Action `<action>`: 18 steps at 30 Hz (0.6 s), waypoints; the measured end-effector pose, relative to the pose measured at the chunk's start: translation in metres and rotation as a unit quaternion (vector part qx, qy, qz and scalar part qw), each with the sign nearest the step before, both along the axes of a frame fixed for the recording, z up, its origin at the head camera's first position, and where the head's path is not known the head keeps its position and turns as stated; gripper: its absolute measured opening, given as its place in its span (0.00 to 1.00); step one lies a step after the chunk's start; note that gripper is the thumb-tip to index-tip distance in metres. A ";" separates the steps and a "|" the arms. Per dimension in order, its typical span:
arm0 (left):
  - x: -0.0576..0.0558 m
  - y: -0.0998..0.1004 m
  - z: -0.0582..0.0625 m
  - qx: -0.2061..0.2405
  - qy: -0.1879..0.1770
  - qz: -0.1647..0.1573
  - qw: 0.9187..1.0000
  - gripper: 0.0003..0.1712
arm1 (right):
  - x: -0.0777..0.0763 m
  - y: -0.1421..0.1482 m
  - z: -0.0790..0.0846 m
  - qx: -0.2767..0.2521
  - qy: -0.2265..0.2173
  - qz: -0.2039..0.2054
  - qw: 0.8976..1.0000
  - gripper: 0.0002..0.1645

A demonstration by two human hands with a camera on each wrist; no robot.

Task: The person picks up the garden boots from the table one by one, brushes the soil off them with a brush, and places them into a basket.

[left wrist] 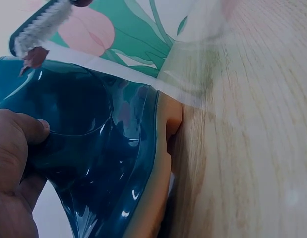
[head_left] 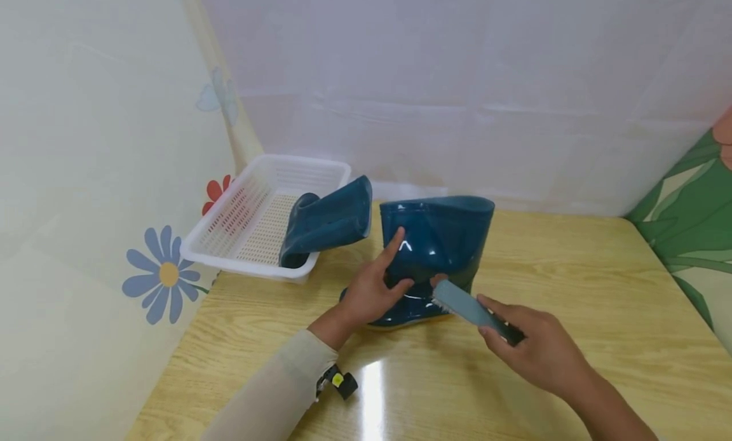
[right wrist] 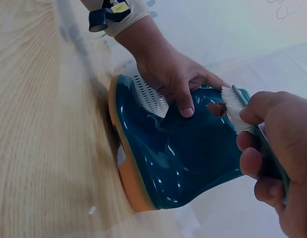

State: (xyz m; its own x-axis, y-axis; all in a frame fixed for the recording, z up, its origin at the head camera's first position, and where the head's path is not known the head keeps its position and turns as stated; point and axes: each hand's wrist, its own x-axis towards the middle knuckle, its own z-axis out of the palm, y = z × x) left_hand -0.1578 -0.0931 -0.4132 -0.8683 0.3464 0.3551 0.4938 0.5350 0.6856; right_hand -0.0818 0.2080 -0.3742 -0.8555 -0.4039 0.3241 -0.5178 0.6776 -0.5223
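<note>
A glossy dark teal rubber boot (head_left: 437, 237) with an orange sole (right wrist: 135, 191) stands upright on the table, toe to the left. My left hand (head_left: 372, 291) grips the front of its shaft; the thumb (right wrist: 185, 101) lies on the near side, and some fingers are hidden behind. In my right hand (head_left: 540, 346) is a brush (head_left: 466, 304) with a grey-blue back, held by its handle. Its white bristles (left wrist: 44, 29) face the boot's near side. A small reddish-brown scrap (right wrist: 217, 108) shows at the bristle tips, close to the shaft.
A white plastic basket (head_left: 229, 263) stands at the back left. A second teal boot (head_left: 328, 222) leans in it, its shaft over the basket's right rim. The wood-grain table (head_left: 600, 301) meets a pale wall sheet (head_left: 429, 110) behind. My left wrist wears a small black device (head_left: 338, 380).
</note>
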 end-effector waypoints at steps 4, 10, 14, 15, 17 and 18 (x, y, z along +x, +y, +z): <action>0.001 -0.001 0.000 0.004 0.006 -0.010 1.000 0.58 | 0.001 0.006 -0.008 0.001 -0.005 0.009 1.000 0.26; 0.001 -0.001 0.000 0.019 0.033 -0.031 0.999 0.56 | 0.003 0.018 -0.020 0.019 -0.031 0.002 0.999 0.26; -0.001 -0.002 -0.002 0.025 0.053 -0.044 0.997 0.55 | 0.005 0.026 -0.027 0.036 -0.048 -0.008 0.998 0.26; -0.001 -0.002 -0.002 0.026 0.059 -0.047 0.997 0.55 | 0.005 0.028 -0.028 0.037 -0.053 -0.010 0.998 0.25; -0.001 -0.003 -0.003 0.026 0.072 -0.053 0.996 0.54 | 0.006 0.031 -0.031 0.043 -0.058 -0.016 0.997 0.25; -0.002 -0.003 -0.004 0.026 0.079 -0.056 0.995 0.54 | 0.007 0.033 -0.033 0.045 -0.059 -0.019 0.997 0.25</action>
State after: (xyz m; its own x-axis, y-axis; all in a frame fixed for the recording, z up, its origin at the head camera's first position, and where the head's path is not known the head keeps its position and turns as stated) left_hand -0.1596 -0.0963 -0.4172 -0.7564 0.4163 0.5045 0.6530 0.4364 0.6189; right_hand -0.0751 0.2406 -0.4072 -0.9004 -0.3941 0.1844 -0.4302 0.7424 -0.5136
